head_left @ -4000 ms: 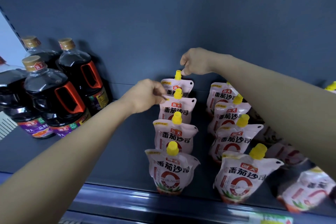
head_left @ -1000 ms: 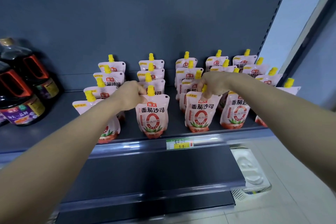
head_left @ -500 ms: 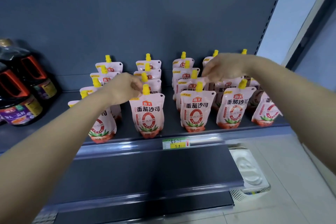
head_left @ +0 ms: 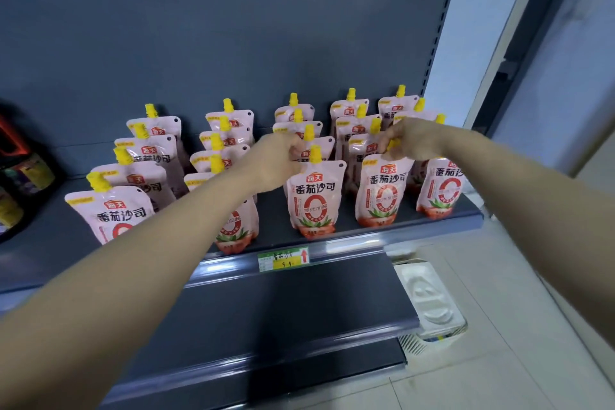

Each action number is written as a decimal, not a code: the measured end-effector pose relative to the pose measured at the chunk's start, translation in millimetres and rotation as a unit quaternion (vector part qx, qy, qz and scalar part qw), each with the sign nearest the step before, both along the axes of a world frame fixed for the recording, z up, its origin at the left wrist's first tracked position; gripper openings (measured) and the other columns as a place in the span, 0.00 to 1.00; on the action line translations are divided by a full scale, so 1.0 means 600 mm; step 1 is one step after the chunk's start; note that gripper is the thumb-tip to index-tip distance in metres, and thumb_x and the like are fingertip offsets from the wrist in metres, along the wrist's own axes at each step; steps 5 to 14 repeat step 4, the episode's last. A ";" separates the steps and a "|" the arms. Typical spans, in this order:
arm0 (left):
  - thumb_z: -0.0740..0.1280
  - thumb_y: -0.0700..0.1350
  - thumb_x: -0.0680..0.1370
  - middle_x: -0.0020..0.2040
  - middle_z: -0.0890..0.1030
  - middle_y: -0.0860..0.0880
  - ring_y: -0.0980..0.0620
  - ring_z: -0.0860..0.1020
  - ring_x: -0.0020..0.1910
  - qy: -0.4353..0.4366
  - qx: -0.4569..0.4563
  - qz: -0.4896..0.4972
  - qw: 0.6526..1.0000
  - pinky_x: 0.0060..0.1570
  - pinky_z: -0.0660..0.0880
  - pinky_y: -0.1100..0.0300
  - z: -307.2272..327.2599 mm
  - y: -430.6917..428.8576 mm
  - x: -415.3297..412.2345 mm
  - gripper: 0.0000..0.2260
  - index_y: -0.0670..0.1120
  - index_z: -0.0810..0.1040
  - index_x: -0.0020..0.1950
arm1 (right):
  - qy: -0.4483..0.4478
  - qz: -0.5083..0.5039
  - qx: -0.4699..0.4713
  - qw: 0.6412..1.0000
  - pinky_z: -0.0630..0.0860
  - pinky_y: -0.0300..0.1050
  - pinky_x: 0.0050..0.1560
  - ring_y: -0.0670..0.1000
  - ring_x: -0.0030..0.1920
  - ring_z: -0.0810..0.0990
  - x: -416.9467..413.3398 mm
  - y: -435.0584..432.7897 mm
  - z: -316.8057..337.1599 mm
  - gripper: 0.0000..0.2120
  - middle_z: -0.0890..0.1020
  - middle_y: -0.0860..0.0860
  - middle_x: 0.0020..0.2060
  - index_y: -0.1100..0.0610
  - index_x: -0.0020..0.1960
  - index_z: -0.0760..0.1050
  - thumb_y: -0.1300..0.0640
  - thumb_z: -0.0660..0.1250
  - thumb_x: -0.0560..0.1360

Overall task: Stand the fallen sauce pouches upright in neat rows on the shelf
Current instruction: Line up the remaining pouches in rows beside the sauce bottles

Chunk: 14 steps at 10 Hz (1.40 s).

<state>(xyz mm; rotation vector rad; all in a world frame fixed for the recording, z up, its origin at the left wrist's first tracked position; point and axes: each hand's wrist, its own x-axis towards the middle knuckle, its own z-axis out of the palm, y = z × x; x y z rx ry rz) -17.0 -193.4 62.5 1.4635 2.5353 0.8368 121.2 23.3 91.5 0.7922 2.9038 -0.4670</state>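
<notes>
1. Sauce pouches: The sauce pouches [head_left: 128, 210] stand upright on the shelf [head_left: 416, 230] in five rows running front to back, yellow caps up and printed faces towards you.

2. Left hand: Your left hand [head_left: 279, 160] sits at the top edge of the middle-row front pouch [head_left: 314, 200], just left of its cap. The fingers are curled. Motion blur prevents you from telling whether they pinch the pouch or only touch it.

3. Right hand: Your right hand [head_left: 411, 138] is closed narrowly on the yellow cap of the fourth-row front pouch [head_left: 382, 190], with the fingertips curled round it. This pouch stands upright at the front of the shelf, just beside the middle-row front pouch and apart from it.

4. Forearms: Your left forearm crosses in front of the first two rows and hides part of their front pouches.

5. Surroundings:
- A green and yellow price label [head_left: 283, 258] sits in the front rail of the shelf, below the middle row.
- Dark bottles [head_left: 20, 176] stand at the far left of the same shelf.
- A grey back panel [head_left: 233, 43] rises behind the rows.
- A lower shelf [head_left: 299, 303] projects beneath.
- A white moulded tray [head_left: 429, 299] lies on the tiled floor [head_left: 532, 309] at its right end.
</notes>
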 end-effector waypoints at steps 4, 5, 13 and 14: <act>0.65 0.39 0.76 0.59 0.78 0.44 0.47 0.76 0.59 -0.002 0.011 0.036 0.999 0.59 0.74 0.51 -0.006 0.019 0.010 0.15 0.42 0.74 0.63 | 0.078 0.001 0.045 0.996 0.68 0.43 0.54 0.52 0.55 0.75 0.014 0.019 0.021 0.15 0.78 0.53 0.62 0.54 0.63 0.75 0.56 0.64 0.77; 0.65 0.39 0.76 0.59 0.78 0.44 0.47 0.76 0.59 -0.002 0.011 0.036 0.999 0.59 0.74 0.51 -0.006 0.019 0.010 0.15 0.42 0.74 0.63 | 0.078 0.001 0.045 0.996 0.68 0.43 0.54 0.52 0.55 0.75 0.014 0.019 0.021 0.15 0.78 0.53 0.62 0.54 0.63 0.75 0.56 0.64 0.77; 0.65 0.39 0.76 0.59 0.78 0.44 0.47 0.76 0.59 -0.002 0.011 0.036 0.999 0.59 0.74 0.51 -0.006 0.019 0.010 0.15 0.42 0.74 0.63 | 0.078 0.001 0.045 0.996 0.68 0.43 0.54 0.52 0.55 0.75 0.014 0.019 0.021 0.15 0.78 0.53 0.62 0.54 0.63 0.75 0.56 0.64 0.77; 0.65 0.39 0.76 0.59 0.78 0.44 0.47 0.76 0.59 -0.002 0.011 0.036 0.999 0.59 0.74 0.51 -0.006 0.019 0.010 0.15 0.42 0.74 0.63 | 0.078 0.001 0.045 0.996 0.68 0.43 0.54 0.52 0.55 0.75 0.014 0.019 0.021 0.15 0.78 0.53 0.62 0.54 0.63 0.75 0.56 0.64 0.77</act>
